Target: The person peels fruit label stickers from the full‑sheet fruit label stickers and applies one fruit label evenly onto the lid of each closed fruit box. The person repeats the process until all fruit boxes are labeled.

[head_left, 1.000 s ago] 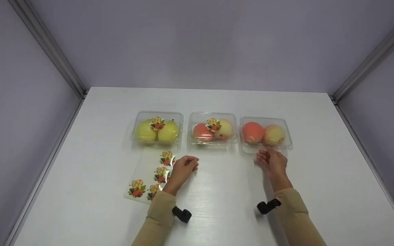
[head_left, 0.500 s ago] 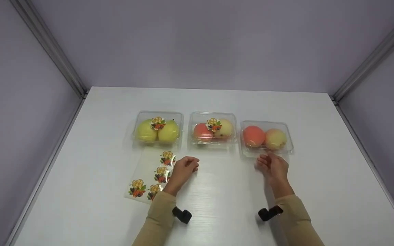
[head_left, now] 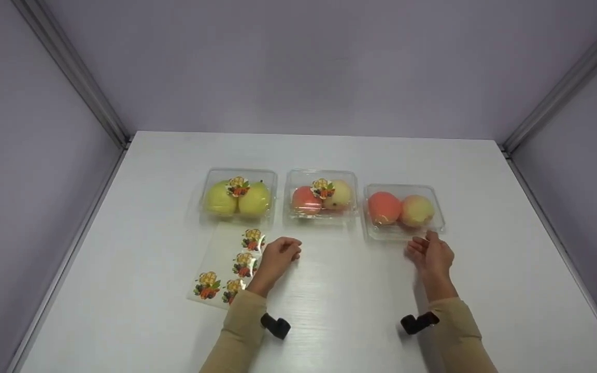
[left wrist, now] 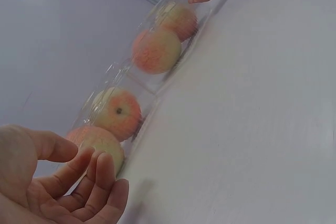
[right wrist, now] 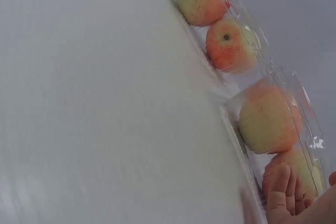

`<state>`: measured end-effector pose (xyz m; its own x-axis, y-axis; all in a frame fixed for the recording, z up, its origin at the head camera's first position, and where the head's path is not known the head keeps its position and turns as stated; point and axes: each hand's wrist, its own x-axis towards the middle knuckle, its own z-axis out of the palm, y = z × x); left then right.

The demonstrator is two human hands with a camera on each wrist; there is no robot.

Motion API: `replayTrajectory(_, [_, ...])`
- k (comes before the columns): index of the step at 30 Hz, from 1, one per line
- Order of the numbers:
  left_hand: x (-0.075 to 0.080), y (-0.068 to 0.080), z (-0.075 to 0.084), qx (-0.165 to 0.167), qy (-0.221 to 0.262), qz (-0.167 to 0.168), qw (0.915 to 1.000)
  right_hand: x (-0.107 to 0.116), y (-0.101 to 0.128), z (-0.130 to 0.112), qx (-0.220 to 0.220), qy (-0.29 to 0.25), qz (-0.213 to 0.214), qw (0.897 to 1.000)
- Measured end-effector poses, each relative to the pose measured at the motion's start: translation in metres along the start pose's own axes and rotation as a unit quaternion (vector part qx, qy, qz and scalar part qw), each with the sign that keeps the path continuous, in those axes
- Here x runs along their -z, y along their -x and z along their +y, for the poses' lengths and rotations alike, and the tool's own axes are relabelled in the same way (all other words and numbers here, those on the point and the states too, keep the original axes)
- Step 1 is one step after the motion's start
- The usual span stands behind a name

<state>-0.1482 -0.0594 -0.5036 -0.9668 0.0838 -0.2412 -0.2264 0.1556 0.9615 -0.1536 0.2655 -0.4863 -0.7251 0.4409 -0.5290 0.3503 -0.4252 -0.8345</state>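
Your right hand (head_left: 431, 255) hovers relaxed, holding nothing, just before the unlabelled right clamshell (head_left: 403, 211) of 2 peaches on the bench (head_left: 138, 217). It's probably thin, springy, slippery plastic: take its side walls. Your left hand (head_left: 279, 255), loosely curled and empty, rests beside the sticker sheet (head_left: 226, 269).

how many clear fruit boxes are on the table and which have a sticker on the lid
3, in one row. The left box of yellow fruit and the middle box each carry a sticker. The right box, nearest the right hand, has none. None seem hidden.
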Motion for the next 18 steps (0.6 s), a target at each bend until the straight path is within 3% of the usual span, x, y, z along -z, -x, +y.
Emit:
replayTrajectory(10, [0.0, -0.001, -0.003, -0.005, 0.004, 0.001, 1.0, 0.019, -0.013, -0.016, 0.012, -0.031, 0.027, 0.999])
replayTrajectory(18, [-0.001, -0.001, -0.006, -0.003, 0.002, 0.002, 1.0, 0.029, -0.024, -0.028, 0.023, -0.016, 0.02, 0.999])
